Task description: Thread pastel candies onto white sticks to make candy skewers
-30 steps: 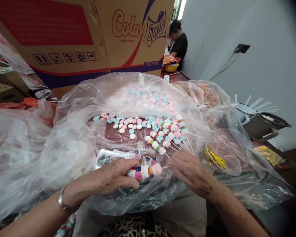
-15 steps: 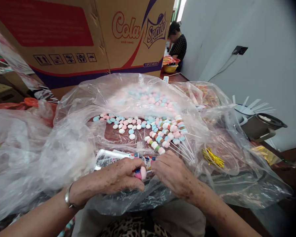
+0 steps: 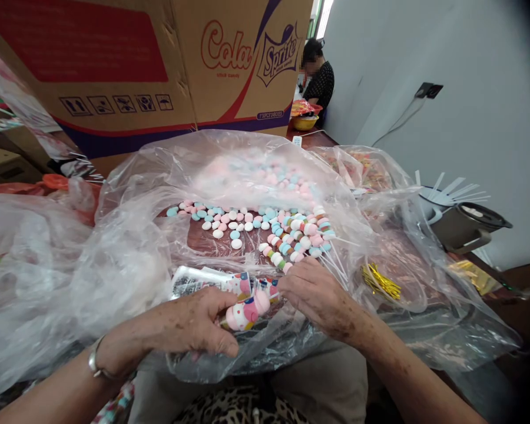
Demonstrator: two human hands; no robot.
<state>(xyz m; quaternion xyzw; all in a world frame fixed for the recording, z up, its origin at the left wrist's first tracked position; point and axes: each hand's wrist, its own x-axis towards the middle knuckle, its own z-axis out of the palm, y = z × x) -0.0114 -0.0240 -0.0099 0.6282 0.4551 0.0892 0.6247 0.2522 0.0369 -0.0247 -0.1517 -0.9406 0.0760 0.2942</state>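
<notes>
At the table's near edge, over the clear plastic sheet [image 3: 128, 259], the left hand [image 3: 189, 327] curls its fingers around a wrapped candy skewer [image 3: 246, 312] — steadying it — while the right hand [image 3: 318, 294] pinches its stick end. Finished skewers [image 3: 298, 238] lie just beyond, sticks pointing toward the right hand.

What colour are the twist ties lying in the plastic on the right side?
Shiny gold; the twist ties show in the head view.

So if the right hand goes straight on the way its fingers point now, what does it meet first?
The right hand points left toward the wrapped candy stick held by the left hand. It would likely meet that first, though depth is hard to judge.
</notes>
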